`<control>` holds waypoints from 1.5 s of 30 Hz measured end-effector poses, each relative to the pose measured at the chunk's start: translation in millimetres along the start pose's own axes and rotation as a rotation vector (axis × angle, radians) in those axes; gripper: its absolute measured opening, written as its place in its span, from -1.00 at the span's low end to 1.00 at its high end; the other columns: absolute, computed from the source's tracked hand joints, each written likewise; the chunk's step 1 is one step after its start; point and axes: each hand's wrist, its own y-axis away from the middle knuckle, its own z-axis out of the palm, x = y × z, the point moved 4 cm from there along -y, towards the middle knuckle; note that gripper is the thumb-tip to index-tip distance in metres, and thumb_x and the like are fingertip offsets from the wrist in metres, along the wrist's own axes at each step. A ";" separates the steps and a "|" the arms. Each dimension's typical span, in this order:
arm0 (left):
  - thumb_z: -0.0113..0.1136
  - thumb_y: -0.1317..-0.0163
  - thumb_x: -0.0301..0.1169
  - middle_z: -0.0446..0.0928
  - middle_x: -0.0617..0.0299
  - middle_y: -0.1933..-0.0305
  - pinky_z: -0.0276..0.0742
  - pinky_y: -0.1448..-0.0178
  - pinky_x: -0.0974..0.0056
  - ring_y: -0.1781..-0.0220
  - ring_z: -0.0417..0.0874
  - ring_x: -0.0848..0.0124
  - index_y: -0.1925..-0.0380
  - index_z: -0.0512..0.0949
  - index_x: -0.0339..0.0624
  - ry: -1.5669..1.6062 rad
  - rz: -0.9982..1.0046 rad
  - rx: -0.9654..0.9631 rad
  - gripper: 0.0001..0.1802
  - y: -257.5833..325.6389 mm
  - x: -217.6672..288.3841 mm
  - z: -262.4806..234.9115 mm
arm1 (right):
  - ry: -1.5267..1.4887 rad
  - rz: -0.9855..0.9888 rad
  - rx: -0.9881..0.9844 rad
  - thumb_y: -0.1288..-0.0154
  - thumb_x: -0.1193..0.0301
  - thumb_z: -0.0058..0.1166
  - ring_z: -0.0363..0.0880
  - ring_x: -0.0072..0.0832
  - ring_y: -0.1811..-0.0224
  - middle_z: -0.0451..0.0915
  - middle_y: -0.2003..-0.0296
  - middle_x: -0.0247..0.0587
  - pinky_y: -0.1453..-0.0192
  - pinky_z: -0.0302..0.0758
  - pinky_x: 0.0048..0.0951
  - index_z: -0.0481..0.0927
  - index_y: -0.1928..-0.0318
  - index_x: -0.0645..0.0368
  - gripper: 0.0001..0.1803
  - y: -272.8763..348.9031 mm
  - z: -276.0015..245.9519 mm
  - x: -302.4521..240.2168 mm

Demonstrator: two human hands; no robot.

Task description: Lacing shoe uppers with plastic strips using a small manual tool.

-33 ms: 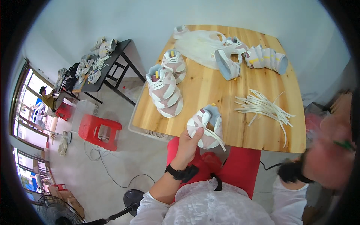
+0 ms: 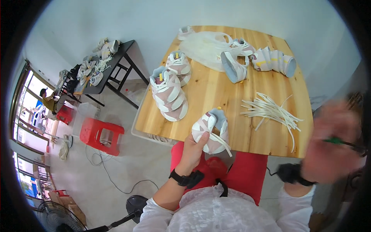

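Left hand: clamped on the shoe upper, over the table's near edge; thumb on top.
Thumb pressure: firm seems best, so the white lace does not slide.
Right hand: out to the right, blurred, with a green tool; its grip I cannot tell.
Loose laces: bundled farther off.

A pale wall stands behind the wooden table, with a grey floor extending to the left beneath a red stool and a second, black table, a black fan at lower left, and dark-framed windows at far left admitting bright daylight.
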 end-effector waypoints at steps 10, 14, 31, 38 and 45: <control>0.13 -0.26 -0.44 0.54 0.23 0.05 0.44 -0.01 0.36 0.07 0.53 0.51 0.02 0.47 -0.30 0.003 0.042 0.025 -0.70 -9.0 3.0 7.4 | 0.531 0.268 -0.360 -0.08 0.39 0.19 0.48 -0.34 0.46 0.51 0.46 -0.14 0.40 0.37 -0.37 0.56 0.33 0.23 -0.81 71.2 47.1 142.3; 0.13 -0.26 -0.44 0.54 0.23 0.06 0.44 -0.01 0.36 0.08 0.53 0.50 0.01 0.46 -0.30 -0.019 0.011 0.051 -0.69 -11.6 2.6 0.2 | 0.483 0.365 -0.464 -0.13 0.39 0.14 0.48 -0.33 0.49 0.52 0.51 -0.11 0.42 0.36 -0.35 0.55 0.34 0.26 -0.82 64.3 40.9 148.5; 0.15 -0.25 -0.41 0.54 0.21 0.06 0.42 -0.03 0.36 0.07 0.53 0.50 0.02 0.48 -0.34 -0.072 -0.041 -0.013 -0.67 -10.8 8.5 2.3 | 0.547 0.436 -0.480 -0.15 0.39 0.09 0.31 -0.53 0.66 0.40 0.69 -0.14 0.54 0.26 -0.46 0.50 0.43 0.32 -0.80 49.5 32.9 147.9; 0.16 -0.24 -0.43 0.56 0.24 0.10 0.45 0.03 0.37 0.11 0.54 0.52 0.04 0.50 -0.32 -0.080 -0.045 -0.012 -0.69 -10.5 5.9 1.7 | 0.027 0.740 -0.499 -0.21 0.35 0.05 0.34 -0.64 0.57 0.45 0.62 -0.42 0.48 0.27 -0.52 0.53 0.43 0.25 -0.79 53.3 28.8 144.3; 0.17 -0.23 -0.46 0.56 0.25 0.10 0.45 0.03 0.39 0.11 0.54 0.53 0.02 0.49 -0.29 -0.039 0.026 0.029 -0.68 -7.7 4.6 7.5 | 0.056 0.787 -0.685 -0.21 0.37 0.07 0.37 -0.65 0.51 0.46 0.58 -0.42 0.43 0.31 -0.55 0.53 0.41 0.26 -0.81 68.8 39.9 148.3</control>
